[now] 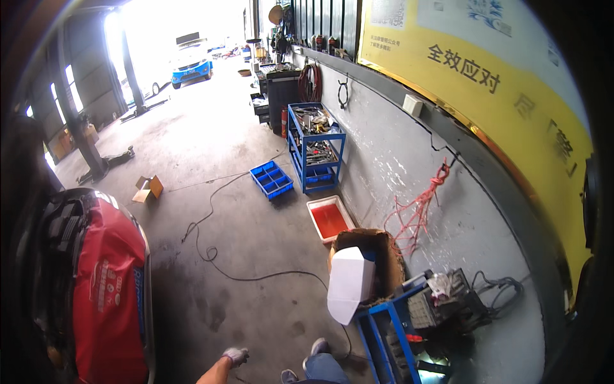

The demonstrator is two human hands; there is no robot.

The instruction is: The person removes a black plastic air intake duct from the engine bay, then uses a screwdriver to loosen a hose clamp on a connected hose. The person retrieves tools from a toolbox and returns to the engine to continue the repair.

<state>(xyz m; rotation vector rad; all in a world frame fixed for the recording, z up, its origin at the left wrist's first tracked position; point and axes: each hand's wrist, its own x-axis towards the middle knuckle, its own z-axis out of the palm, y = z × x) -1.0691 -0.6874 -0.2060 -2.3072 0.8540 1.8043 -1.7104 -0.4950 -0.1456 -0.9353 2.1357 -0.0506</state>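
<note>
My left hand [236, 356], in a pale glove, hangs low in front of the bare forearm, over the grey floor. Its fingers look loosely bent and apart, and I see nothing held in them. My right hand is out of the picture. To the left of my left hand stands a car with a red protective cover [105, 281] draped over its side; the hand is apart from it. My shoes [320, 346] and a blue trouser leg [326, 369] show at the lower edge, right of the hand.
A black cable [268, 276] snakes across the floor. Along the right wall stand a blue tool cart [392, 349], a cardboard box [391, 256] with a white panel [348, 285], a red-bottomed tray [329, 217], a blue divided bin [272, 181] and a tool trolley [341, 148]. An open carton [149, 189] lies left.
</note>
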